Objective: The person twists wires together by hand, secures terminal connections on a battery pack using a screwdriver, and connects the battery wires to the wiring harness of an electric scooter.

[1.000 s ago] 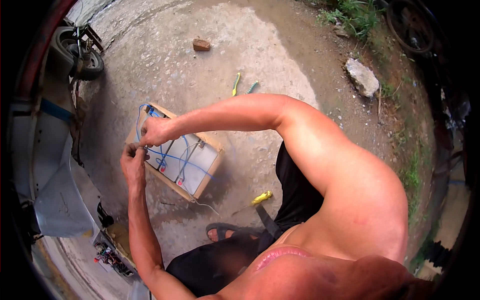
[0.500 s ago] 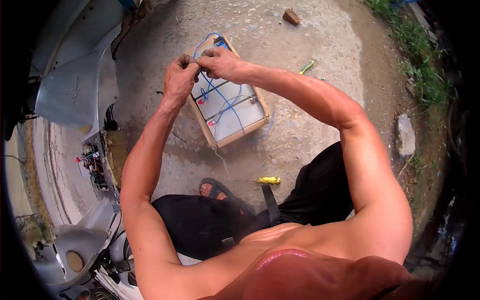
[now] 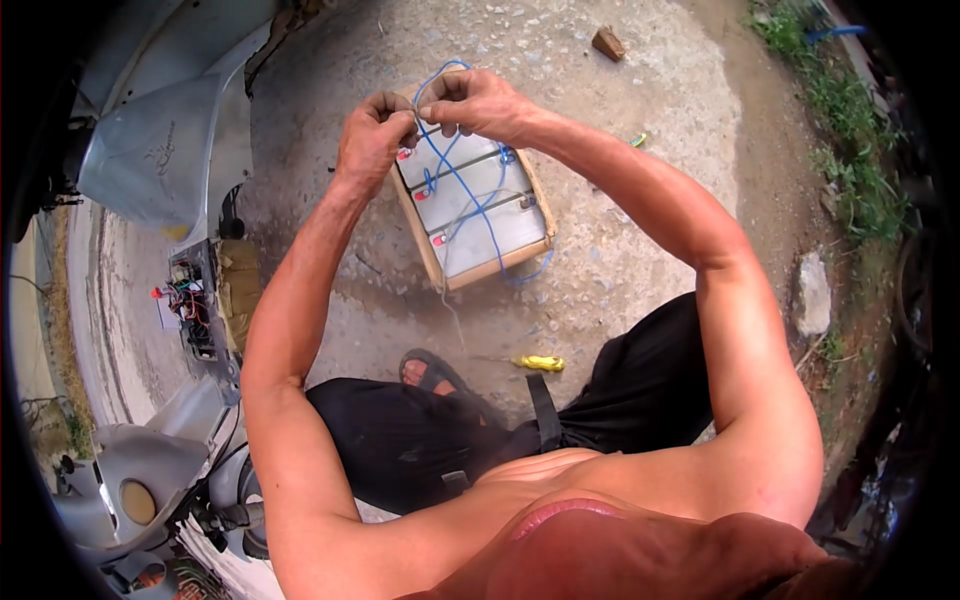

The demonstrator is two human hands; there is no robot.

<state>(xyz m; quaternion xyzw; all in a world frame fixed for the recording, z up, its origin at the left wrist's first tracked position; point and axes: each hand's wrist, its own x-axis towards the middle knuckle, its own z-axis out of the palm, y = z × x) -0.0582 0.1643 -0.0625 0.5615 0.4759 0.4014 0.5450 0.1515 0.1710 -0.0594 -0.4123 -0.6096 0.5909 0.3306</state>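
Observation:
Several grey batteries [image 3: 495,247] with red terminal covers sit side by side in a shallow tan box [image 3: 478,276] on the ground. Blue wire [image 3: 482,211] crosses their tops and loops up past the box's far end. Over that far end, my left hand [image 3: 368,148] pinches the wire between thumb and fingers. Close beside it, my right hand [image 3: 485,108] is closed on the same wire, fingertips almost meeting the left ones. Exactly what lies between the fingertips is too small to make out. A thin pale wire [image 3: 452,312] trails from the box's near corner.
A yellow-handled screwdriver [image 3: 543,363] lies near my sandalled foot [image 3: 430,374]. Right of the box is a green-handled tool [image 3: 640,140], partly behind my arm. A brick piece [image 3: 607,43] lies farther off. Grey vehicle panels [image 3: 140,170] and exposed wiring [image 3: 187,305] stand at left.
The box and ground have shifted slightly in view. My hands have moved a little right and slightly apart, still pinching the blue wire.

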